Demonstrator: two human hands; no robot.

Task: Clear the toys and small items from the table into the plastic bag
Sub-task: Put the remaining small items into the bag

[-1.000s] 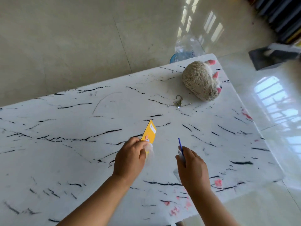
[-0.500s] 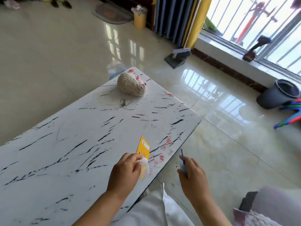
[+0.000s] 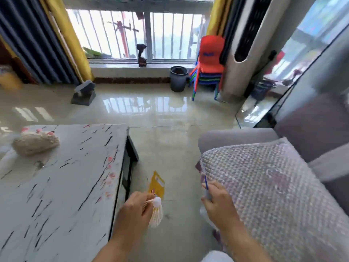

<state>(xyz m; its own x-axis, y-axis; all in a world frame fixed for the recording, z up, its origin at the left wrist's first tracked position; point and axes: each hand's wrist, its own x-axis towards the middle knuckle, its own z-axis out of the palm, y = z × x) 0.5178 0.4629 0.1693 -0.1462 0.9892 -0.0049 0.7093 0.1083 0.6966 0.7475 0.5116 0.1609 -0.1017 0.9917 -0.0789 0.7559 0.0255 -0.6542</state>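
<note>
Now I see both hands out over the shiny floor, just past the right edge of the white marble desk (image 3: pixel 62 186). My left hand (image 3: pixel 135 210) is curled tight and pinches a yellow paper card (image 3: pixel 157 184) together with a small white feathered shuttlecock (image 3: pixel 157 210). My right hand (image 3: pixel 219 201) is curled too and holds a thin blue stick (image 3: pixel 206 182) with something clear and crinkly that I cannot make out. A fuzzy beige toy hedgehog with pink feet (image 3: pixel 35 141) sits near the far left corner of the desk. A bubbly quilted cushion (image 3: pixel 273 186) lies beside my right hand.
</note>
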